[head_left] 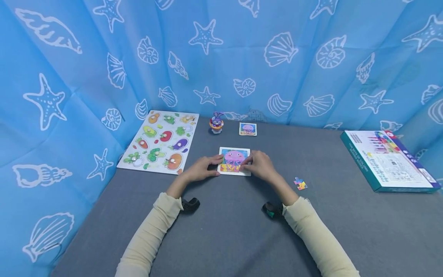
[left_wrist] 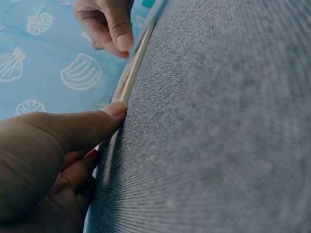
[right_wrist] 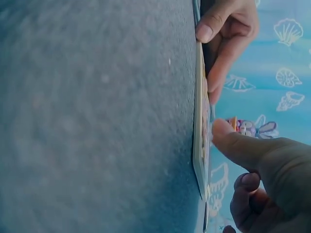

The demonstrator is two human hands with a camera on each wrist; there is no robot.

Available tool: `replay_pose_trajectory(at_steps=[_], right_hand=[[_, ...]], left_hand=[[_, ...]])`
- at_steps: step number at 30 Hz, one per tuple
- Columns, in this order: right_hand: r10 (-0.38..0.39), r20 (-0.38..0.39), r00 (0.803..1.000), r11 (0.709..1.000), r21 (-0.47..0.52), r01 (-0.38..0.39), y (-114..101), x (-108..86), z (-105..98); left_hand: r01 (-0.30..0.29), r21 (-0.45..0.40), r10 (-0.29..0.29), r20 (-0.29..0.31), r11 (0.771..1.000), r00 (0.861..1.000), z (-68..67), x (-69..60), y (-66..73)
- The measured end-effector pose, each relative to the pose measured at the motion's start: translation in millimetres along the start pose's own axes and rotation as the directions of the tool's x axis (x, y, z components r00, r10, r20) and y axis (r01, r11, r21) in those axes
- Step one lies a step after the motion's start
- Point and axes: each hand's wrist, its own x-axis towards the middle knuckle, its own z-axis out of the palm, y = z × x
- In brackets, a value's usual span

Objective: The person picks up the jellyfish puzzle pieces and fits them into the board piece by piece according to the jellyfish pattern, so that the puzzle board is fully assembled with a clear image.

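A framed jigsaw puzzle (head_left: 234, 156) with a pink jellyfish and a white border lies flat on the grey table. My left hand (head_left: 202, 168) holds its left edge, the thumb at the near corner and the fingers farther up. In the left wrist view, the left thumb (left_wrist: 92, 126) touches the board's pale edge. Over the lower right of the picture is my right hand (head_left: 261, 166), with thumb and index fingertips close together at the surface. Whether a piece is pinched there is hidden. A loose puzzle piece (head_left: 300, 183) lies right of the right wrist.
A vegetable peg board (head_left: 160, 140) lies at the left. Behind the puzzle stand a purple rabbit figure (head_left: 216, 123) and a small jellyfish picture card (head_left: 247, 129). A flat box (head_left: 391, 161) lies at the right. A blue shell-print curtain (head_left: 225, 57) hangs behind the table.
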Motion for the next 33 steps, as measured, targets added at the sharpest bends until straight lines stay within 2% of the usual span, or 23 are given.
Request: replay_pose_trajectory(at_steps=[7,10,13,17,26,30,33], right_hand=[[-0.142,0.07,0.987,0.99,-0.012,0.143,0.5,5.3,2.2],[-0.159,0.102,0.982,0.986,-0.028,0.162,-1.1,7.0,3.0],[-0.15,0.125,0.981,0.987,-0.038,0.156,-1.6,8.1,3.8],[-0.095,0.152,0.984,0.994,-0.043,0.103,-1.5,9.2,5.3],[-0.016,0.132,0.991,0.995,-0.099,0.029,-8.0,10.4,6.2],[-0.052,0.132,0.99,0.994,-0.089,0.064,-3.6,7.4,6.9],[-0.09,0.133,0.987,0.995,-0.027,0.094,2.7,2.2,4.0]], left_hand=[[-0.001,0.001,0.001,0.001,1.0,1.0,0.1,0.5,-1.8],[0.003,-0.006,-0.003,0.002,1.0,1.0,0.4,0.7,-2.0],[-0.001,-0.009,0.001,0.002,1.0,1.0,0.2,0.9,-1.8],[-0.001,-0.007,0.001,0.008,1.0,1.0,-0.1,1.0,-1.4],[0.009,-0.022,-0.009,0.018,1.0,1.0,-1.8,0.7,-0.4],[0.005,-0.016,-0.004,0.017,1.0,1.0,-1.4,0.4,-0.5],[0.013,-0.013,-0.013,0.02,1.0,1.0,-1.3,-0.2,0.1]])
